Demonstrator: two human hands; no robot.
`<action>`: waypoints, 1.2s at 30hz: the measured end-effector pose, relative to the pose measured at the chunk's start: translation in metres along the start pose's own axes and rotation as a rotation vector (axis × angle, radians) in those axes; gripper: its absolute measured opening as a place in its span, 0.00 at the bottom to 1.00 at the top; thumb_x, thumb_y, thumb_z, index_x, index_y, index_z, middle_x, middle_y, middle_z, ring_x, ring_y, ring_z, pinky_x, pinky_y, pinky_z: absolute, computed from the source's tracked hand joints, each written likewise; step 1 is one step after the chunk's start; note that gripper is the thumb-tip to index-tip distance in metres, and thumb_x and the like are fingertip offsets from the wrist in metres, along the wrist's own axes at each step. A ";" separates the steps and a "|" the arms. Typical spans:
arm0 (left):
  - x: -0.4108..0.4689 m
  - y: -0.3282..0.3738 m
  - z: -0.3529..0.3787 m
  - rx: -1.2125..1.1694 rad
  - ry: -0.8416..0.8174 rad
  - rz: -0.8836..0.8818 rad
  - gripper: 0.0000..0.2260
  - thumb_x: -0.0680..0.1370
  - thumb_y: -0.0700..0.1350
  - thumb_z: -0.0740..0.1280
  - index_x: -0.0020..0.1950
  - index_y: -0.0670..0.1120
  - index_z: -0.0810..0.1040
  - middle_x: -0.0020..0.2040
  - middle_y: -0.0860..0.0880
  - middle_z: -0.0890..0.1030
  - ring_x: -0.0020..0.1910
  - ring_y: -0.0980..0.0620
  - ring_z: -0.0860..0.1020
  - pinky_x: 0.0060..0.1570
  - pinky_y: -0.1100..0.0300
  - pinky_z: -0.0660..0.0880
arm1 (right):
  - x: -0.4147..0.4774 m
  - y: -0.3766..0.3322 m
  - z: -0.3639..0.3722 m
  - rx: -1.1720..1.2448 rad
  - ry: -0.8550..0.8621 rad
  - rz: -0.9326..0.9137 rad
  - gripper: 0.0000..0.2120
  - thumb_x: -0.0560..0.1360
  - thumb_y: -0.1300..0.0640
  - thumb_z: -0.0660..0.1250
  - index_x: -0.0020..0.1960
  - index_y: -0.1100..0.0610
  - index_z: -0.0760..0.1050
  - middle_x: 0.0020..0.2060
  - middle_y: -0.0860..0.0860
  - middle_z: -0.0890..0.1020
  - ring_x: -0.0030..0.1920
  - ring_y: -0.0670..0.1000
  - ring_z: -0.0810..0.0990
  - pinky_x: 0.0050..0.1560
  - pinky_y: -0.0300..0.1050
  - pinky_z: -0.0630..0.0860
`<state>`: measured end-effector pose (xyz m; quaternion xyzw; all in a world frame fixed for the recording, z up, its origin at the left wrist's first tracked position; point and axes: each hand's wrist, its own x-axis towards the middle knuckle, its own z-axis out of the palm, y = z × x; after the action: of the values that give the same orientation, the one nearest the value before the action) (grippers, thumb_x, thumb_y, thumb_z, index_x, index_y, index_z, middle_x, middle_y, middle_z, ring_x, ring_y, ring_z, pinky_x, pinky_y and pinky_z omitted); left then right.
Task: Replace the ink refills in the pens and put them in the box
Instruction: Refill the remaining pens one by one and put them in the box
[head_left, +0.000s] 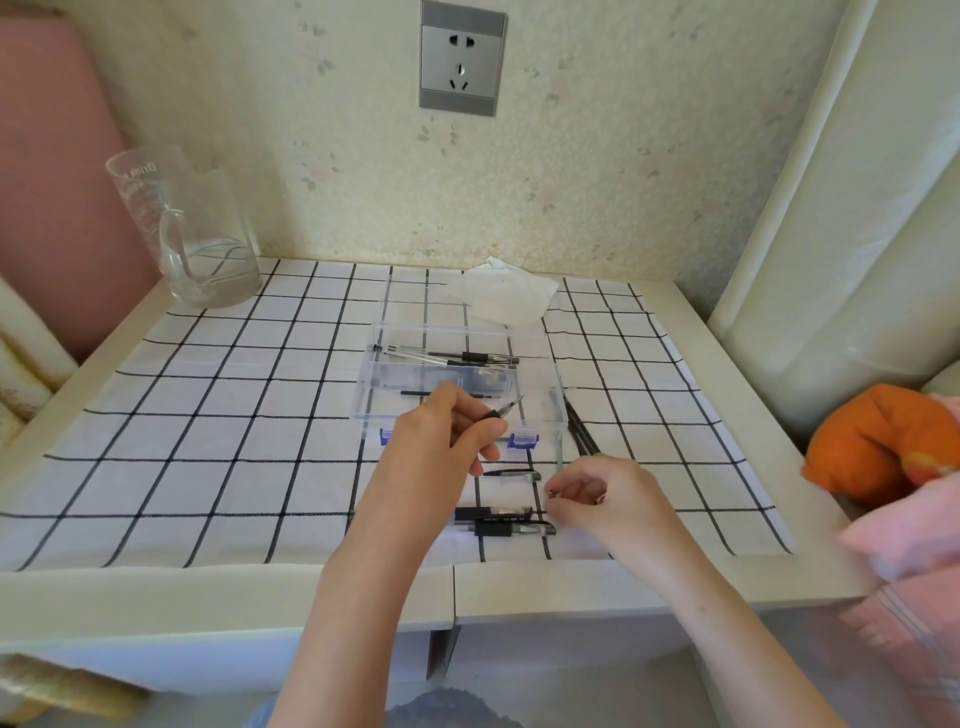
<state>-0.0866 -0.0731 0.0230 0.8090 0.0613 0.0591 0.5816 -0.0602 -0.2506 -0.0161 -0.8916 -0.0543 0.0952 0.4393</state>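
My left hand (447, 434) is shut on a pen (506, 409) whose black grip and metal tip point up and right, over the front of the clear plastic box (558, 410). Pens (467, 357) and a dark refill (447, 394) lie inside the box. My right hand (605, 493) hovers low over the cloth with fingers curled around something tiny; I cannot tell what. Two black-gripped pens (501, 521) and a pen cap (511, 473) lie between my hands. Several dark refills (582, 434) lie just right of the box.
A checked cloth (208, 415) covers the small table. A glass jug (192, 228) with a little water stands at the back left. A crumpled tissue (501, 296) lies behind the box. An orange cushion (878, 441) and pink fabric (914, 540) sit at the right edge.
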 end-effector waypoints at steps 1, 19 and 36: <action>0.000 0.000 0.000 -0.001 -0.002 -0.001 0.03 0.77 0.44 0.65 0.47 0.45 0.75 0.36 0.50 0.81 0.28 0.61 0.73 0.31 0.75 0.69 | 0.000 0.000 -0.002 0.014 -0.017 0.010 0.06 0.67 0.64 0.73 0.40 0.54 0.81 0.33 0.48 0.81 0.34 0.45 0.76 0.35 0.30 0.71; -0.003 0.004 0.001 -0.007 -0.033 0.004 0.02 0.76 0.45 0.66 0.44 0.49 0.74 0.36 0.51 0.81 0.28 0.64 0.74 0.29 0.75 0.68 | 0.005 -0.046 -0.002 0.631 0.010 0.005 0.08 0.71 0.53 0.71 0.46 0.57 0.84 0.35 0.49 0.82 0.31 0.44 0.70 0.27 0.35 0.64; -0.001 -0.004 -0.004 0.093 -0.035 -0.027 0.03 0.76 0.45 0.67 0.46 0.47 0.75 0.37 0.52 0.82 0.30 0.64 0.75 0.33 0.75 0.71 | 0.043 -0.045 -0.037 0.770 0.328 0.002 0.07 0.77 0.58 0.64 0.43 0.59 0.76 0.34 0.53 0.84 0.26 0.47 0.75 0.23 0.36 0.62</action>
<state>-0.0881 -0.0685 0.0206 0.8351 0.0646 0.0342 0.5453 -0.0111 -0.2440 0.0365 -0.6658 0.0565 -0.0342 0.7432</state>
